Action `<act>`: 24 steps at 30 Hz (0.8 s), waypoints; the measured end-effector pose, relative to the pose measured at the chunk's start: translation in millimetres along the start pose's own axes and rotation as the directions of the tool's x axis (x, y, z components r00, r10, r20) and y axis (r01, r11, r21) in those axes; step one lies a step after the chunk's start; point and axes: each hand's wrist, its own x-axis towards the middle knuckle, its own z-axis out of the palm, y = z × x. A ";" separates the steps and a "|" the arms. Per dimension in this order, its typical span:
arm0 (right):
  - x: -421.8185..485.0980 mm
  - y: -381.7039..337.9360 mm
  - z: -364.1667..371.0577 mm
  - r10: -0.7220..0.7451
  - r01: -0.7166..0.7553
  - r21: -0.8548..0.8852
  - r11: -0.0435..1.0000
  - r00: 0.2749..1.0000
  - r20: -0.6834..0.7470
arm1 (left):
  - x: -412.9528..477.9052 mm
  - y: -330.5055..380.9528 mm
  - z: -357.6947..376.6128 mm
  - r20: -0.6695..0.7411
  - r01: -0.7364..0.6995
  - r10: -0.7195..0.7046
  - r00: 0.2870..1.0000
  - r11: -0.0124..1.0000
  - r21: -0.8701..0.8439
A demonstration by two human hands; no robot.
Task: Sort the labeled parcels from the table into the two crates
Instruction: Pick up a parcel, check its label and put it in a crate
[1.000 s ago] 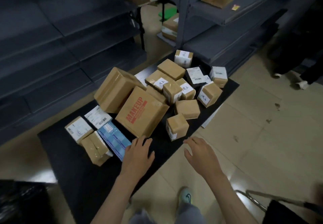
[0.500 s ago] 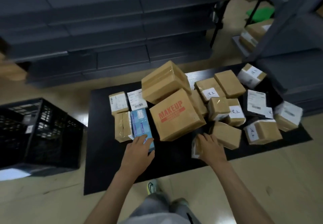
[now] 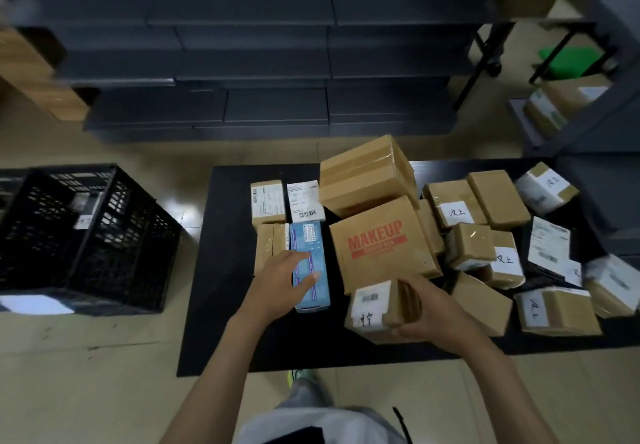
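Note:
Several taped cardboard parcels lie on a low black table [image 3: 221, 305]. My right hand [image 3: 433, 312] grips a small brown parcel with a white label [image 3: 372, 308], tilted up at the table's front. My left hand [image 3: 280, 284] holds a slim blue box [image 3: 310, 263], thumb on its top and fingers at its left side. A big box printed MAKEUP [image 3: 381, 242] leans in the middle, with a larger plain box [image 3: 367, 173] behind it. A black slatted crate [image 3: 79, 235] stands on the floor to the left.
Labeled small parcels [image 3: 457, 211] crowd the table's right half, and two white-labeled ones [image 3: 268, 201] lie at the back left. Dark grey shelving [image 3: 277, 62] runs behind the table, and another rack [image 3: 588, 124] with boxes stands at the right. Beige floor surrounds everything.
The view swung left, bringing the black crate into sight. My right hand took hold of the small labeled parcel and tipped it up. My left hand closed round the blue box.

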 end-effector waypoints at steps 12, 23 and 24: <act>35.9 -84.3 -22.0 -0.222 0.255 0.409 0.876 0.967 -0.128 | -2.9 23.1 -43.9 0.078 0.089 -0.050 0.996 0.766 -0.637; 70.5 -94.5 -22.2 -0.295 0.271 0.468 0.841 0.955 -0.023 | -12.4 30.7 -33.4 0.210 0.262 -0.298 0.931 0.143 -0.954; 73.1 -96.1 -21.7 -0.303 0.275 0.479 0.834 0.953 -0.019 | -12.9 30.7 -33.3 0.207 0.253 -0.303 0.930 0.121 -0.960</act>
